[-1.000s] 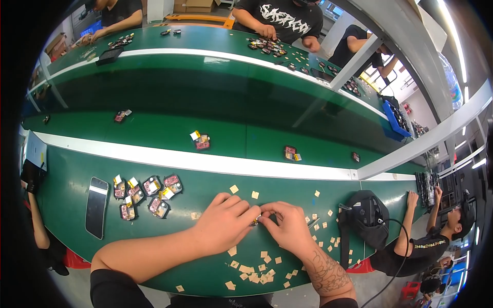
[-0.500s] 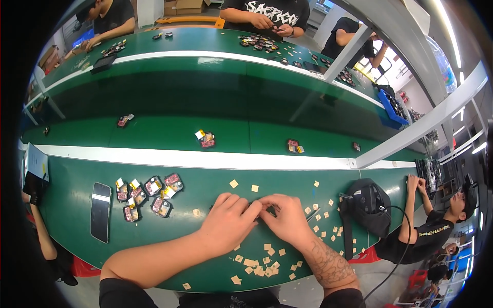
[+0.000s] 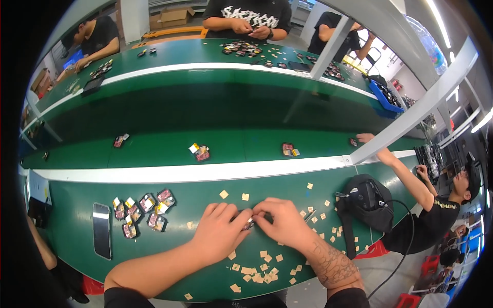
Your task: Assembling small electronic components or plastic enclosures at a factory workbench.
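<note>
Close together over the green bench, my left hand (image 3: 220, 232) and my right hand (image 3: 282, 222) meet at a small electronic module (image 3: 249, 224). Fingers hide most of this module; only a bit of its dark edge and shiny surface shows. The left fingers are closed around it. My right thumb and fingertips pinch at its right side, and whatever they may hold there is too small to make out. Small square tan paper pieces (image 3: 267, 277) lie scattered below and right of my hands. To the left sits a group of similar modules (image 3: 156, 222) with black cases, reddish boards and yellow-taped silver parts.
A phone (image 3: 102, 231) lies at the left. Tweezers (image 3: 310, 216) and a black bag (image 3: 363, 205) with a cable are at the right. Beyond a white rail (image 3: 195, 174), spaced modules (image 3: 202, 153) sit on a green belt. Co-workers sit opposite and at the right.
My view has shifted slightly. Both hands stay together, and a bit of the module now shows between them. The co-worker at the right has reached an arm toward a module on the belt.
</note>
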### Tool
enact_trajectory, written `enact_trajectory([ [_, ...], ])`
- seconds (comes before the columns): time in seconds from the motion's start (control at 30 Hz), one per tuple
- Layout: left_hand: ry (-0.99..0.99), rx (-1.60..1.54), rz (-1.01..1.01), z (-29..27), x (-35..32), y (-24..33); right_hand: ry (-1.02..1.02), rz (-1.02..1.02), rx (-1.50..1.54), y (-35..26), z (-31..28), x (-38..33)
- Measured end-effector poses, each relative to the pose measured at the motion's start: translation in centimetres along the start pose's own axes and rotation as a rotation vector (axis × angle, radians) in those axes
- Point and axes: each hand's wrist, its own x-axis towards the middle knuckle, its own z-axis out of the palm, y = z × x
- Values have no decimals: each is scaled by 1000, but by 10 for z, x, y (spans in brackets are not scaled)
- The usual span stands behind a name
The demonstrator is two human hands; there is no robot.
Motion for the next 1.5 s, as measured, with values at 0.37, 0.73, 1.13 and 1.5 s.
enact_trajectory([
  [0.37,-12,-30,-67,-2,3,5,-96,115,-113,-15,4,-12],
  [0.73,-23,-78,-108,2,2,5,-180,101,89,-2,0,-9],
  [1.13,-37,112,45,1,6,13,198,-1,155,12,-8,0],
  [1.5,23,36,-23,31,148,-42,448,-233,375,35,-6,12],
])
